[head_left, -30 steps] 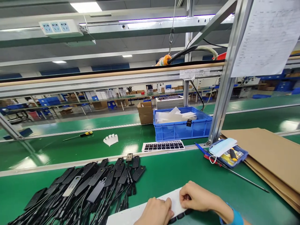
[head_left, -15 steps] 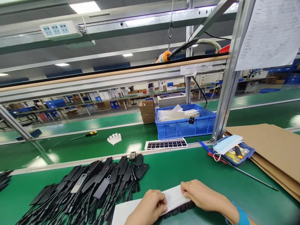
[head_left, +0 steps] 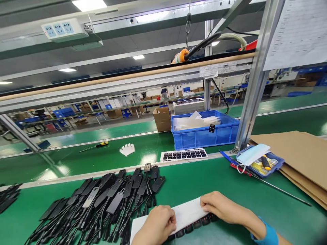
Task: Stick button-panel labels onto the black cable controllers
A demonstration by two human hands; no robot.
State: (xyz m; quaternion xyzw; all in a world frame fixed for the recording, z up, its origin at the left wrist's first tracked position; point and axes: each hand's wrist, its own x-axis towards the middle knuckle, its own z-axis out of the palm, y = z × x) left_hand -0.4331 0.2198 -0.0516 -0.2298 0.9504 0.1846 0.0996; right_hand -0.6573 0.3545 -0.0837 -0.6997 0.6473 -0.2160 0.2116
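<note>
A white backing sheet (head_left: 185,213) with a row of small black stickers (head_left: 196,224) along its near edge lies on the green bench in front of me. My left hand (head_left: 155,226) rests on the sheet's left part, fingers curled and pressed down on it. My right hand (head_left: 221,206) lies on the sheet's right end, fingers bent and pinching at its edge. A blue wristband (head_left: 267,235) is on my right wrist. Just left of my hands spreads a heap of black cabled modules (head_left: 102,202).
A second sticker sheet (head_left: 184,154) lies by the belt's rail. Behind it stand a blue crate (head_left: 204,136) of white sheets and a cardboard box (head_left: 162,119). A white glove (head_left: 127,149) and screwdriver (head_left: 95,145) lie on the belt. A small tool tray (head_left: 260,160) and cardboard sheets (head_left: 298,153) are at right.
The view has shifted down and left, so everything sits a little higher and to the right. Both hands stay on the white sheet, more of whose black stickers now show.
</note>
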